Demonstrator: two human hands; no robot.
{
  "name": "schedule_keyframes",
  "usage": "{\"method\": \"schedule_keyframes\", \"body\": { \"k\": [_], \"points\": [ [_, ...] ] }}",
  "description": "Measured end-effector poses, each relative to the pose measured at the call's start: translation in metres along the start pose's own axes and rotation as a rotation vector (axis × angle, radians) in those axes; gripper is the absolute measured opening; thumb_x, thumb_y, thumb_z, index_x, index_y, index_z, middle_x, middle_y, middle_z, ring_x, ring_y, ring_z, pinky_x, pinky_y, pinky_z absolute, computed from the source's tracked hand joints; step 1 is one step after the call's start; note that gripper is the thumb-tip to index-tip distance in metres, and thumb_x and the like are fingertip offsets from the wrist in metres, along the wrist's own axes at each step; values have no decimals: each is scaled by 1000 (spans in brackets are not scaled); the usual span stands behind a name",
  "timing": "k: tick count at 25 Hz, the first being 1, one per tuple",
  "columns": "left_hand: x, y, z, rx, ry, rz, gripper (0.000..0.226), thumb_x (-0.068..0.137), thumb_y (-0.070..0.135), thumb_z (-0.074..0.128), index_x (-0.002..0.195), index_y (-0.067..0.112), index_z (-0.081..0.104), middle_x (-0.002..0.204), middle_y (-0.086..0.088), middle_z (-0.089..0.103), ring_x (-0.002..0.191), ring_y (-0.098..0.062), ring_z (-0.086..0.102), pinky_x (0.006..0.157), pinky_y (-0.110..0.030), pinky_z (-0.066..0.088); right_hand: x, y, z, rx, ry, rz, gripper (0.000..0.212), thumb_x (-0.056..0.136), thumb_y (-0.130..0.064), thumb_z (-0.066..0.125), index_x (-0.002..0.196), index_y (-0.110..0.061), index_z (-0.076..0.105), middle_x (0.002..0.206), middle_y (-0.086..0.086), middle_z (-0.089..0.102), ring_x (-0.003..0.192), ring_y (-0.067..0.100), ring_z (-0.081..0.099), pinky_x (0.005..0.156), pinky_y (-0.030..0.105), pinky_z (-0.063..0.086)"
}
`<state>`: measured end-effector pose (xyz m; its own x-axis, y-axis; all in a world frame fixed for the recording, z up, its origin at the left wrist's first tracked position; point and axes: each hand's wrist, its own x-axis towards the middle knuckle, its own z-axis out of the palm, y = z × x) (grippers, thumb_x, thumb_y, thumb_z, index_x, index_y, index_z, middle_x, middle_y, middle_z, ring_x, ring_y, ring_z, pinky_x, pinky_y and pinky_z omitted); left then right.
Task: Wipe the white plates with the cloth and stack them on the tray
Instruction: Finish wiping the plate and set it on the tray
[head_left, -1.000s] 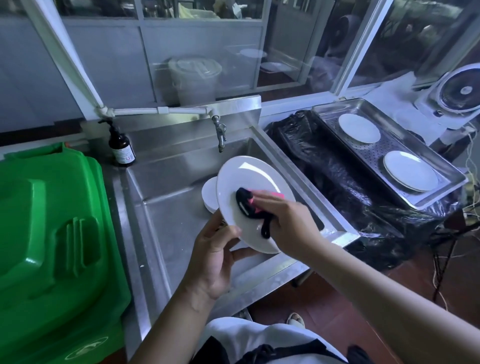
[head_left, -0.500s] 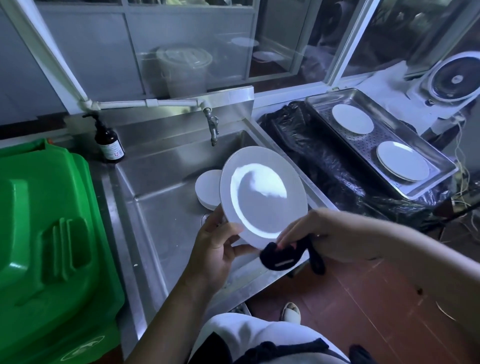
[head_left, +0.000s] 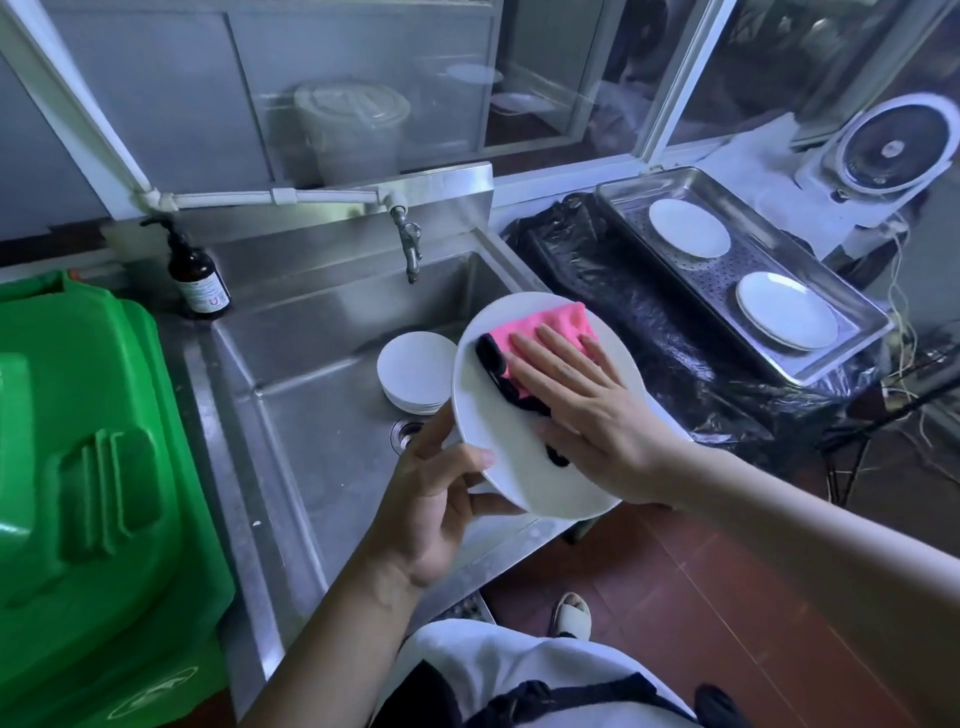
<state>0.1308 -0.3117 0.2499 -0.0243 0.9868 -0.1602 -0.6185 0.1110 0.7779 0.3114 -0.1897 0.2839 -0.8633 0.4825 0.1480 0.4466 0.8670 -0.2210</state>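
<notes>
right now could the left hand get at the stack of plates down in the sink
Probably not as things stand. The left hand grips the rim of the held plate, so it is occupied. The stack of plates sits just beyond it in the sink, with nothing lying between them.

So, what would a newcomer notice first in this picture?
First the pink cloth, which the right hand presses flat on a white plate over the sink; the left hand holds the plate's edge. Next, the big green bin at the left, and the steel tray with two plates at the right.
</notes>
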Motion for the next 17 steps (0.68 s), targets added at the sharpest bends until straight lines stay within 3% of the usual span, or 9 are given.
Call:
{"method": "schedule_keyframes", "body": {
  "k": [5,10,12,15,17],
  "points": [
    [-5,2,3,30,-3,4,53,77,6,56,124,25,69,112,-9,71,98,-24,69,69,-45,61,6,22,-3,-147,35,-37,51,107,-39,32,157,-32,24,167,-4,12,155,18,2,124,47,6],
    [-6,5,-3,15,17,64,65,66,18,68,131,23,65,117,-10,67,94,-21,66,76,-54,60,8,41,-12,-125,80,82,49,105,-44,30,153,-36,34,164,-13,19,154,10,9,120,43,15],
    [-5,8,-5,-1,35,100,68,65,20,69,132,25,65,119,-11,66,92,-21,66,77,-54,60,-1,40,-9,-59,129,144,49,103,-45,34,150,-35,40,161,-15,26,152,11,18,117,42,21],
    [-4,9,-7,-4,70,139,66,64,19,68,130,29,66,116,-9,66,87,-19,65,75,-50,60,-24,22,13,57,217,239,48,98,-45,45,142,-31,54,151,-15,44,143,16,37,108,52,35],
    [-2,7,-8,7,100,165,62,69,11,67,127,32,68,118,-8,67,94,-22,67,76,-49,60,-36,-2,30,157,260,259,43,96,-37,54,137,-26,59,143,-14,52,136,19,47,101,55,44]
  ]
}}
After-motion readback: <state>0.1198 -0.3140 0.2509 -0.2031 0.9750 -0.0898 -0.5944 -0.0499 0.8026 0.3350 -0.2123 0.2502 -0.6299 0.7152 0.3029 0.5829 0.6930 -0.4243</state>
